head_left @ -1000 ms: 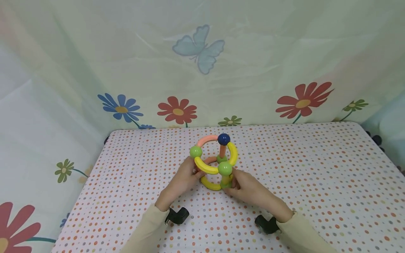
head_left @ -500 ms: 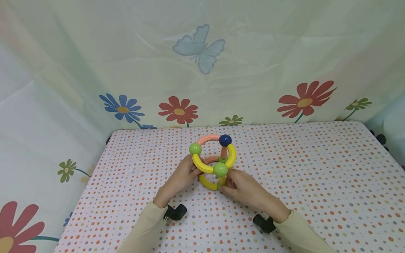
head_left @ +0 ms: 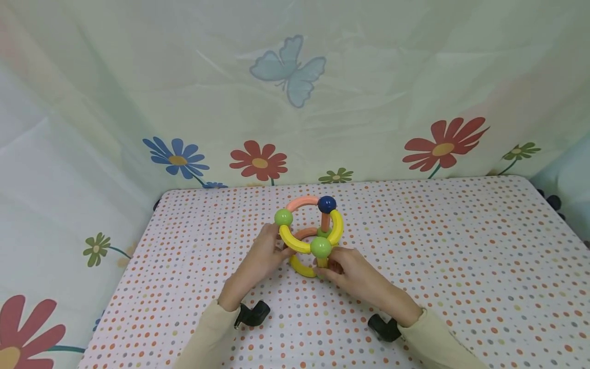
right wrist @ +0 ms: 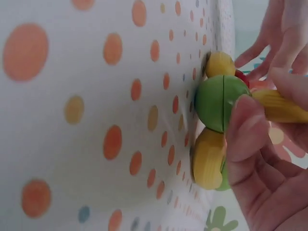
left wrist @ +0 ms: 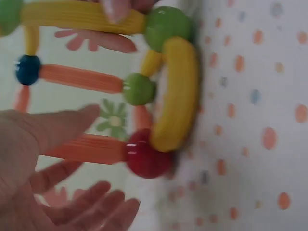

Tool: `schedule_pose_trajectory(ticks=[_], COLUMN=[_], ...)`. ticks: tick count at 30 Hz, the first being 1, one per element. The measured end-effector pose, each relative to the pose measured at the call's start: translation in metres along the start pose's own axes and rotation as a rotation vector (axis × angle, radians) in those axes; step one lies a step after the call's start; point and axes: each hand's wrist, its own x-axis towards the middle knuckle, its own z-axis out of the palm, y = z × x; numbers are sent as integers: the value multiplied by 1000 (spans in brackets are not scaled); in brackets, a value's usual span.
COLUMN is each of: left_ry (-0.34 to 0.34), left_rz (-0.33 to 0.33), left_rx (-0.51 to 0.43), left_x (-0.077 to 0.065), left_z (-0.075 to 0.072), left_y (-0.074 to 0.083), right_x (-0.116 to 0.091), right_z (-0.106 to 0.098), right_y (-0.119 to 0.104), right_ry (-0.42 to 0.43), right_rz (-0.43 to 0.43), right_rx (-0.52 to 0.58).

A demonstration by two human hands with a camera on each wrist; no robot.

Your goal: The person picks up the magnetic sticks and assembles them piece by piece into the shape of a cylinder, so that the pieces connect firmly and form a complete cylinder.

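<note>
A two-tiered toy frame of magnetic balls and rods stands on the table. Its upper ring has a dark blue ball [head_left: 327,204], green balls [head_left: 320,247], yellow curved rods [head_left: 293,242] and salmon curved rods. My right hand [head_left: 357,274] pinches the yellow upright rod [right wrist: 279,107] at the front, just above a lower green ball [right wrist: 216,103]. On the left side, my left hand [head_left: 260,256] has its thumb and fingers around an orange upright rod [left wrist: 86,148]. A red ball [left wrist: 149,154] forms that rod's foot. The frame's lower ring is partly hidden by the hands.
A white dotted cloth covers the table [head_left: 438,246]. Behind it hangs a curtain [head_left: 369,92] printed with flowers and a butterfly. Black wrist mounts [head_left: 252,313] jut from both cream sleeves [head_left: 207,335].
The frame has turned slightly, its front green ball shifting left with my right hand, mostly in the first half second. My left hand stays at the left side of the frame.
</note>
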Motion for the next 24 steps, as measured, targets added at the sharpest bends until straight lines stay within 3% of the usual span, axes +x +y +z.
schedule_pose_trajectory(ticks=[3, 9, 13, 18, 21, 24], left_ry=[41, -112, -144, -240, -312, -315], left_rz=[-87, -198, -267, -249, -201, -197], left_rx=[-3, -432, -566, -626, -730, -847], left_x=[-13, -30, -37, -37, -31, -27], left_z=[-12, -35, -40, -38, -29, -20], left_y=[11, 22, 23, 30, 35, 38], right_x=[-3, -6, -3, -3, -4, -3], right_z=[-5, -14, -13, -13, -14, -13], right_y=[-3, -13, -16, -14, -14, -13], right_ry=[-13, 22, 33, 32, 35, 32], right_rz=[-1, -13, 2, 5, 8, -3], right_rx=[23, 107, 131, 124, 112, 121])
